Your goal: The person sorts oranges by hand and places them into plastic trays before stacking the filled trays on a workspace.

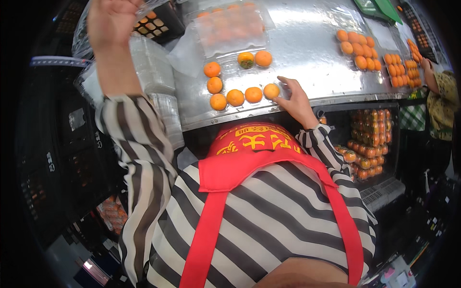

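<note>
My right hand is beside an orange persimmon at the near right corner of a clear plastic tray. Its thumb meets the fruit's edge, while the index finger stands apart. More persimmons line the tray's near and left sides. Two sit at its far side, one showing a green calyx; the cells between are bare. Raised at the upper left, my left hand is blurred and cut by the frame edge. It is near a black crate of orange fruit, and whether it holds anything is unclear.
A covered tray of fruit lies beyond on the metal table. Stacked clear trays stand at left. Filled packs sit at right, near another person's hand. Below the edge, a black crate holds packed fruit.
</note>
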